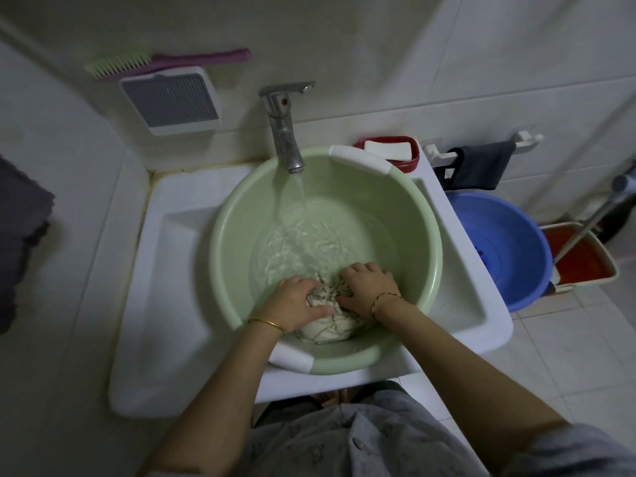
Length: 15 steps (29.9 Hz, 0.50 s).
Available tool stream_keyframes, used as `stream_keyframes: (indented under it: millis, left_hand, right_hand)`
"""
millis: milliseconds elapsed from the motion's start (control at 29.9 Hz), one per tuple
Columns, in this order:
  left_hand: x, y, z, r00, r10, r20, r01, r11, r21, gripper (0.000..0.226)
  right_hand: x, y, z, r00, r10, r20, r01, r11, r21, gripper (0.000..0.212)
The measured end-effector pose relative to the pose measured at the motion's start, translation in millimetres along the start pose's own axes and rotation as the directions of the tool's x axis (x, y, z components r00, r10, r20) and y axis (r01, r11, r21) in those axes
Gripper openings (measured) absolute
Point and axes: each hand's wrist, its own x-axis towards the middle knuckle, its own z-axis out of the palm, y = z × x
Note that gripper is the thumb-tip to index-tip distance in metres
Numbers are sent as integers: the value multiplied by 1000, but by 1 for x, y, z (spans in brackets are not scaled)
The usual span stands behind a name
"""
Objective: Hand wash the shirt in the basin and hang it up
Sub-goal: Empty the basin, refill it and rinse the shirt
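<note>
A pale green basin (423, 235) sits in the white sink (165, 256). Water runs from the metal tap (284, 132) into it. A bunched white shirt with thin dark stripes (332, 327) lies at the basin's near side, partly in the water. My left hand (296, 302) grips the bundle from the left, thumb over the cloth. My right hand (366, 284) clutches it from the right with curled fingers. Both wrists wear thin gold bangles.
A red soap dish with a white bar (387, 149) stands on the sink's back right corner. A blue bucket (506, 246) and a mop tub (581, 256) are on the floor to the right. A dark cloth (478, 166) hangs on a wall rail. A brush (137, 62) lies above a wall vent.
</note>
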Motion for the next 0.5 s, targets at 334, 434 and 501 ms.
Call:
stream_keyframes:
  millis: [334,434,501]
  left_hand:
    - [0,0,0,1000,-14,2,14,1000,-4,63]
    - [0,0,0,1000,-10,3,10,1000,-19,66]
    - [0,-1,1,1000,-14,1,14,1000,-14,62]
  right_hand:
    - [0,0,0,1000,-6,-4,6,1000,1,52]
    - [0,0,0,1000,-8,-2,8,1000,2,52]
    - [0,1,0,1000,-8,-3,8,1000,1,51]
